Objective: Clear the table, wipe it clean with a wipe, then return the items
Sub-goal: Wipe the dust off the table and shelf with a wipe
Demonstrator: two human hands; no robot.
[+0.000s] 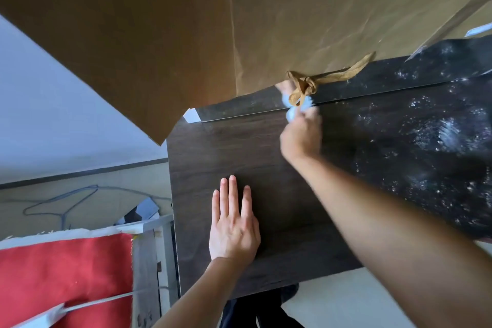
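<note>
right hand [302,136] grips crumpled wipe [291,113] on woodgrain table [213,152].

Left hand [234,224]: flat, palm down, fingers straight, resting on the dark wood-grain table [213,146] towards its near edge. Right hand [302,133]: forearm stretched to the table's far edge, fingers curled round a crumpled pale blue wipe [291,112]; outline blurred.

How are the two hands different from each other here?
The left hand lies flat with straight fingers on the dark table; the right hand is curled round a pale wipe. The left hand sits nearer the person; the right hand reaches to the far edge. The left hand looks sharp, the right hand blurred. Both are bare.
</note>
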